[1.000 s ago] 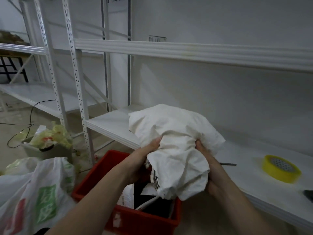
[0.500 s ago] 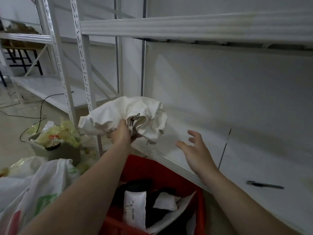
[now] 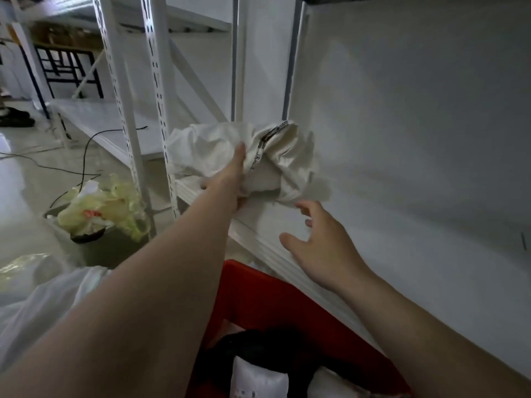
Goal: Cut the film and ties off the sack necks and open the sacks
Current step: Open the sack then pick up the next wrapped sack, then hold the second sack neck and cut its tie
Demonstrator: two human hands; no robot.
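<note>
A crumpled white cloth sack [image 3: 218, 150] with a dark printed strip lies at the left end of the white shelf [image 3: 373, 242], against the back wall. My left hand [image 3: 234, 179] reaches out and grips the sack at its middle, thumb up over the cloth. My right hand [image 3: 319, 242] hovers over the shelf's front edge just right of the sack, fingers spread and holding nothing.
A red crate [image 3: 258, 300] with white packets and dark items stands below the shelf. A white plastic bag [image 3: 40, 305] lies at lower left, a grey bin of yellow-green waste [image 3: 97, 225] on the floor beyond. White shelf uprights [image 3: 158, 90] rise left of the sack.
My left hand has carried the sack from above the crate to the shelf's left end. My right hand let go of it and now hangs open beside it.
</note>
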